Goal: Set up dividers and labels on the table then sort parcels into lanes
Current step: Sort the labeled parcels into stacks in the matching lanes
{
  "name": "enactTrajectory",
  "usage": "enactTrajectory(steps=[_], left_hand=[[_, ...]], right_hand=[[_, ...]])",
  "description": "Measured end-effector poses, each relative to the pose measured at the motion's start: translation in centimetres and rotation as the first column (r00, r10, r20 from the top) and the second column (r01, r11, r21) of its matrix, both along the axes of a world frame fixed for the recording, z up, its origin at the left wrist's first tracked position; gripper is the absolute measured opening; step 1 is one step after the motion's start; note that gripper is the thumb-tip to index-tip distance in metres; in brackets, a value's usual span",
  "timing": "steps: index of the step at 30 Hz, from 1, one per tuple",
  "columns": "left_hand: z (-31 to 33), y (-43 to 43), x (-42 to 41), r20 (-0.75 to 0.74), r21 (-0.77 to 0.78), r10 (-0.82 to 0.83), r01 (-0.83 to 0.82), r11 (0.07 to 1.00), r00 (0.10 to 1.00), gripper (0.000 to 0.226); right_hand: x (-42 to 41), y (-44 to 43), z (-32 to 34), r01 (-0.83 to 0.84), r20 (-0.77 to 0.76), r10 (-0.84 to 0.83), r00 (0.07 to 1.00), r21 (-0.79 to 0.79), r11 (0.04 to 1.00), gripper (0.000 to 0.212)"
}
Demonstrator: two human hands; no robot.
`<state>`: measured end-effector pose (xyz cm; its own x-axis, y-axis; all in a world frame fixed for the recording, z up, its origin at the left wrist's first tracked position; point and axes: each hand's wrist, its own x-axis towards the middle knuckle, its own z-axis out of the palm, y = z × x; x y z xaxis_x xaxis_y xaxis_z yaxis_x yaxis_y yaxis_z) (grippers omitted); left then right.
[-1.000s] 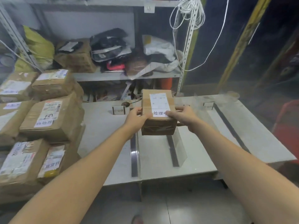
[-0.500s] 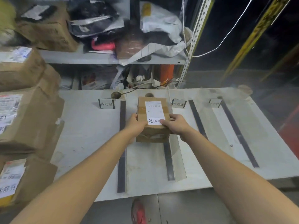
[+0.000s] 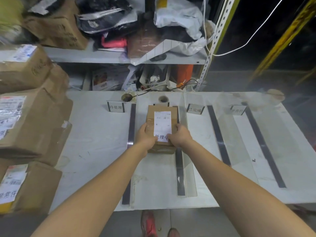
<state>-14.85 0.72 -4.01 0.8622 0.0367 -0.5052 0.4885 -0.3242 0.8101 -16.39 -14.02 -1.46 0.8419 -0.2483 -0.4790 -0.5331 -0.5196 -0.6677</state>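
The far half of the second lane is filled by the parcel (image 3: 162, 124), which is closed in by dividers (image 3: 131, 127) on both sides. Bare tabletop (image 3: 95, 151) is left beside the stacked boxes (image 3: 34, 125). Label stands (image 3: 195, 109) are set at the far end of the right lanes.

Left sign (image 3: 116, 106): 待处理; middle sign (image 3: 195, 109): 已完成; right sign (image 3: 237, 110) too blurred to read. Parcel (image 3: 162, 127) label: 处理中, barcode unreadable. Left carton (image 3: 34, 189) label ends 常件

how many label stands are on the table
4, in a row at the table's far side: the 待处理 label leftmost, a second label mostly hidden behind the parcel, the 已完成 label, a blurred label rightmost.
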Motion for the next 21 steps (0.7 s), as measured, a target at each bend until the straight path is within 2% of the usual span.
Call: enactTrajectory(steps=[4, 9, 13, 17, 21], left_hand=[[1.8, -0.2, -1.0, 0.128, 0.057, -0.011, 0.004, 0.998, 0.992, 0.057], [6.4, 1.5, -1.3, 0.244, 0.155, -0.066, 0.028, 0.988, 0.968, 0.087], [10.8, 3.5, -2.6, 0.333, 0.277, -0.116, 0.020, 0.961, 0.936, 0.076], [14.1, 6.4, -4.9, 0.364, 0.510, -0.208, -0.007, 0.860, 0.908, 0.072], [15.8, 10.5, -7.4, 0.318, 0.679, -0.239, -0.044, 0.733, 0.917, 0.081]], right_hand=[[-0.3, -0.4, 0.8, -0.081, 0.105, 0.094, 0.990, -0.121, 0.989, 0.049], [-1.0, -1.7, 4.2, -0.085, 0.255, 0.117, 0.960, -0.132, 0.988, 0.053], [-2.2, -2.3, 7.0, -0.167, 0.325, 0.217, 0.921, -0.175, 0.970, 0.057], [-3.4, -1.6, 9.3, -0.263, 0.355, 0.361, 0.863, -0.294, 0.919, 0.060], [-3.7, 0.8, 11.1, -0.373, 0.297, 0.483, 0.824, -0.357, 0.856, 0.063]])
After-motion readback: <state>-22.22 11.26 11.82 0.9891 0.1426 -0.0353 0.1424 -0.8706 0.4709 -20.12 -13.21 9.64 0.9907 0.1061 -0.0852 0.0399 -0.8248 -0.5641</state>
